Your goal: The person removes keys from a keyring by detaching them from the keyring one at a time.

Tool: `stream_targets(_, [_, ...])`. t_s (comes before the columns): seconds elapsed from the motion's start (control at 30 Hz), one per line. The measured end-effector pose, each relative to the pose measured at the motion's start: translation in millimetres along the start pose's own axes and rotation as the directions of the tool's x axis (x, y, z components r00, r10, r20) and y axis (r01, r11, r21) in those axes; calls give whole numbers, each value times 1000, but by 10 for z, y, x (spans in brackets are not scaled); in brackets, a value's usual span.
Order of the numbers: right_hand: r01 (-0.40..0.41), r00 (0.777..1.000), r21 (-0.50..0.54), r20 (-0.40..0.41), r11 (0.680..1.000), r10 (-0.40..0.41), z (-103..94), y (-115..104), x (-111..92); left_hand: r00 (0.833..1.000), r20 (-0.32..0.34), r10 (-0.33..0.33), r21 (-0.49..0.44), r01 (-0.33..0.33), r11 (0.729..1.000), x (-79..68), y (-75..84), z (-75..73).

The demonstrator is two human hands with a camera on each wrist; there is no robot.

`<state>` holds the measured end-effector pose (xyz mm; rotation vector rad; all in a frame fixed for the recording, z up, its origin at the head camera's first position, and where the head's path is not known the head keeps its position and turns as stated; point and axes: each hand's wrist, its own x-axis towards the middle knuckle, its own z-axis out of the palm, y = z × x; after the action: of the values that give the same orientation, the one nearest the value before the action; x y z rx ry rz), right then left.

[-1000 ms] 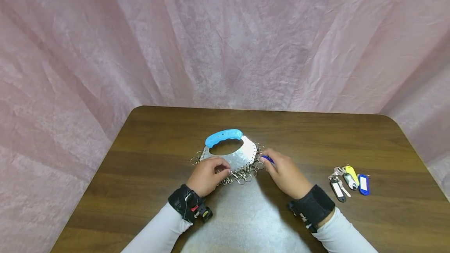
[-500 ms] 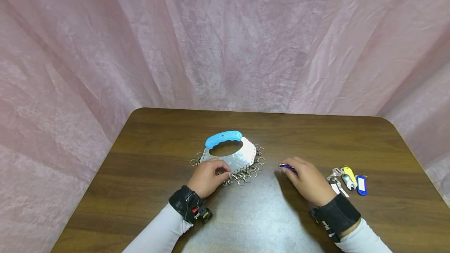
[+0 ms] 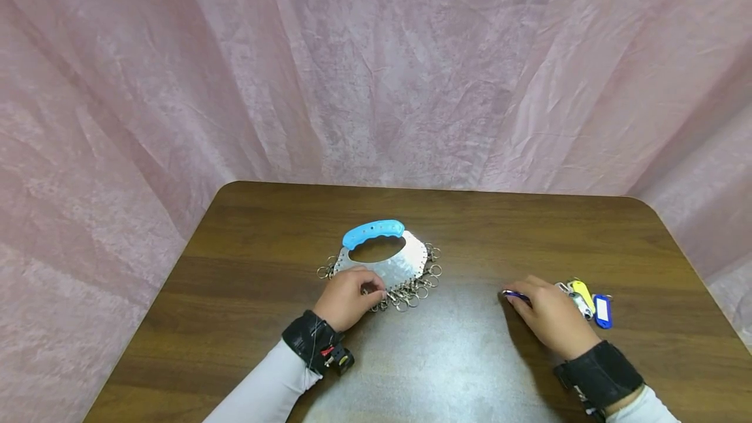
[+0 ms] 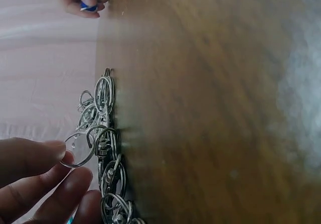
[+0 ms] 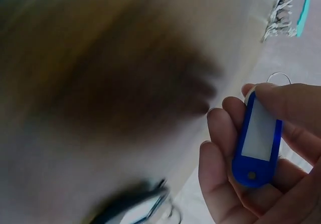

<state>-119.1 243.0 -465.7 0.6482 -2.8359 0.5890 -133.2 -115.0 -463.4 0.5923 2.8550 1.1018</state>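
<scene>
A flat metal plate [image 3: 401, 267] with a light blue grip handle [image 3: 373, 232] lies on the table, metal rings and clasps strung along its lower edge. My left hand [image 3: 349, 297] is at that edge. In the left wrist view its thumb and finger pinch one split ring [image 4: 86, 162] among the hanging rings. Well to the right, my right hand [image 3: 552, 318] holds a blue key tag [image 5: 256, 138] with a white label window. A thin wire ring [image 5: 279, 75] shows beyond the thumb. In the head view the fingers cover most of this tag.
Beside my right hand lie a yellow key tag [image 3: 581, 295], another blue key tag [image 3: 602, 311] and some keys, partly hidden by the hand. They rest on a brown wooden table [image 3: 264, 227]. A pink curtain [image 3: 376, 70] hangs behind its far edge.
My right hand has moved right and toward me, away from the rings, carrying the blue key tag to beside the loose tags. My left hand has stayed in place.
</scene>
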Motion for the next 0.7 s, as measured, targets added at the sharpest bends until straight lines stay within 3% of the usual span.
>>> stream_targets(0.2, [8, 1000, -28, 8, 1000, -8, -63, 105, -69, 1000, 7, 20, 2, -20, 1000, 17, -24, 14])
stream_targets(0.4, [65, 998, -74, 6, 995, -64, -75, 187, -133, 1000, 13, 21, 8, -21, 1000, 16, -21, 6])
stream_targets(0.57, [96, 994, -113, -34, 989, -101, -79, 184, -179, 1000, 13, 22, 16, -22, 1000, 26, -25, 5])
stream_targets(0.7, [76, 997, -126, -20, 989, -79, -84, 140, -210, 1000, 12, 21, 15, -22, 1000, 29, -40, 16])
